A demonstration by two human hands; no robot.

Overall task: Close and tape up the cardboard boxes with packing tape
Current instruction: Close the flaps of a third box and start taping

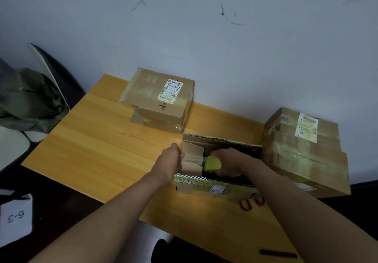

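Note:
An open cardboard box [225, 140] stands on the wooden table [98, 140] right in front of me, its inside dark. My left hand [172, 158] holds the folded-in left flap [192, 158] at the box's left side. My right hand [229, 161] is inside the box opening and grips a yellow-green roll of packing tape [213, 163]. A strip of tape runs from the roll across the left flap. The long flap nearest me [204, 185] carries a striped edge and a label.
Two taped boxes stacked at the back [157, 99] and a taped stack at the right [302, 150] flank the open box. A black marker [278, 254] lies near the table's front edge. A chair with dark clothing [30, 99] stands at the left, and a "6-3" paper [16, 217] lies below.

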